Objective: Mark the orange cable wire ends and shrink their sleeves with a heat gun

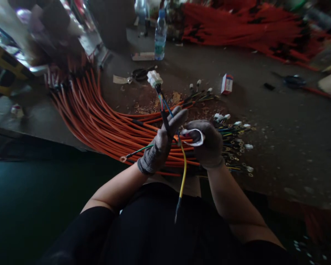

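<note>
Dark scuffed work surface (278, 147), plastic water bottle (160, 36), yellow frame (5, 62), dim light

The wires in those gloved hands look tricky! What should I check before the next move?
1. Gloves on both hands: ok, the left hand and right hand wear grey gloves.
2. Grip on the wires: ok, the left hand pinches the black-sleeved wires.
3. White connector joined to those wires: ok, they run into it.
4. Ring terminal on the green wire: ok, it sits at the wire's end.
5. End of the yellow wire: cannot tell, its black tip is too blurred.
6. White strip in the right hand: cannot tell what it is, perhaps tape.
</note>
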### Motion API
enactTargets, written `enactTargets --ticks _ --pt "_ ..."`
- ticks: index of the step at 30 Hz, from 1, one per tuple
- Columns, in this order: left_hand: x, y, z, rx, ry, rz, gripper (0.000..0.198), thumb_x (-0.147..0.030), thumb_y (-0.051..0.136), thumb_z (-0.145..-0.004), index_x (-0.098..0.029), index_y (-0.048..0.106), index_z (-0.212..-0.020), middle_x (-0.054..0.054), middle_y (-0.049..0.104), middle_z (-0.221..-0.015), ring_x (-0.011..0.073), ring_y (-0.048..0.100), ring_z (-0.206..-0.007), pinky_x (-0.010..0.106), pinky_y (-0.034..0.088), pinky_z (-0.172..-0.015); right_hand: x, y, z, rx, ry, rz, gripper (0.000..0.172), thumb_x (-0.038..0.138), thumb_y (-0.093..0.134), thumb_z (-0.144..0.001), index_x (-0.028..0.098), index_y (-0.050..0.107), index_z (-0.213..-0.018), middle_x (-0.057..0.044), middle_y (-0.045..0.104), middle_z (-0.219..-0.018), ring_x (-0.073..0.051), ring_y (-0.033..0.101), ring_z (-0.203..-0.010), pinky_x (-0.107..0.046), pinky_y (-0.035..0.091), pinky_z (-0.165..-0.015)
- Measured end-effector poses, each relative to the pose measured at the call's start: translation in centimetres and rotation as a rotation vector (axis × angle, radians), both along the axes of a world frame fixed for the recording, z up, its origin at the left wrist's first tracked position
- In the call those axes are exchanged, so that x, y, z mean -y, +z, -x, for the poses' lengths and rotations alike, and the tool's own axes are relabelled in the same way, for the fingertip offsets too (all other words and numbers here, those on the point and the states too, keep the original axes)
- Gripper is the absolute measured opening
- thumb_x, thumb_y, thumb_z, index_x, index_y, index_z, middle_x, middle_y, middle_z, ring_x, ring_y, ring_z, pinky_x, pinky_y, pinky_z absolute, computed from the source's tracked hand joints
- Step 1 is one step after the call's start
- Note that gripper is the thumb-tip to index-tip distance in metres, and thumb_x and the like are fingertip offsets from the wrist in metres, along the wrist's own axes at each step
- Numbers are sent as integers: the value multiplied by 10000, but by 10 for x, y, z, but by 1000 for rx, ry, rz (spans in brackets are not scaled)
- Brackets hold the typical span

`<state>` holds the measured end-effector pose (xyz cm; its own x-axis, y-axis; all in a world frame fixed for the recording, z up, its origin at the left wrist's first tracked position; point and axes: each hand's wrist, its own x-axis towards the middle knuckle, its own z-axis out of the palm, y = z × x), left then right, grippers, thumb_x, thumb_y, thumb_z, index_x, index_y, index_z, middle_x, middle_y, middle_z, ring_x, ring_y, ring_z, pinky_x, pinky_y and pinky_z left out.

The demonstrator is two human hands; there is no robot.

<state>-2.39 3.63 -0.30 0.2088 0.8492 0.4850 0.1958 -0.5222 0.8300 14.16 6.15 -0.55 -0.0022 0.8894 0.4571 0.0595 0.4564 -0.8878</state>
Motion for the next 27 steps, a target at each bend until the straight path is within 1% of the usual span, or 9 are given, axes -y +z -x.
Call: enactTargets --ticks 2,5,8,11,14,16,20,23,27 --pt "-5 17 14 -22 -97 -39 628 -654 168 -999 -381 287 -1553 2 257 -1665 260 214 -1556 476 307 -1251 -6 -7 1 -123 82 109 224 474 772 -761 254 748 -797 -17 736 -833 -160 661 -700 -326 595 -690" --pt "-19 49 27 -235 -2 -150 783 -765 581 -812 -277 502 -1419 111 474 -1501 363 335 -1492 547 344 -1202 -9 -11 9 -305 365 282 373 601 809 -658 246 711 -709 5 699 -673 -138 580 -507 -307 568 -524" --pt "-36 77 29 -25 178 -213 566 -676 712 -770 -225 627 -1101 74 664 -1076 245 662 -1089 406 566 -934 -7 -4 14 -307 505 312 363 567 836 -637 241 732 -756 -4 727 -729 -153 622 -545 -304 568 -510" --pt "-56 90 34 209 178 -117 367 -561 673 -868 -205 592 -825 -11 606 -711 104 604 -609 235 532 -576 -10 10 13 -334 403 204 227 443 806 -726 234 745 -791 -14 753 -828 -129 631 -574 -253 535 -487" --pt "-73 89 44 170 107 46 365 -545 611 -918 -199 590 -803 -17 597 -651 70 494 -455 199 414 -415 -23 25 17 -423 171 22 142 352 801 -747 251 734 -820 4 740 -824 -113 634 -599 -218 499 -473" --pt "-82 85 46 190 72 121 359 -544 590 -931 -196 601 -843 -11 618 -674 52 449 -404 186 355 -362 -33 31 22 -402 161 -36 197 379 807 -749 259 727 -883 0 734 -837 -133 657 -640 -244 529 -507" --pt "-89 84 40 236 40 203 315 -491 596 -942 -190 610 -850 -15 606 -659 38 458 -385 147 314 -345 -46 34 23 -216 274 -128 244 494 758 -798 265 711 -869 -6 729 -817 -163 672 -671 -322 590 -620" --pt "-91 89 32 272 27 252 254 -403 612 -946 -179 602 -827 -16 621 -663 34 465 -384 141 321 -342 -38 35 16 -18 114 -268 145 412 665 -896 277 716 -890 -13 736 -839 -180 681 -734 -368 600 -718" --pt "-93 91 28 320 13 281 249 -370 630 -940 -171 589 -796 -16 632 -664 29 440 -363 149 324 -330 -23 35 15 278 -54 -434 145 393 720 -847 298 721 -955 -36 738 -959 -244 677 -926 -463 565 -905"
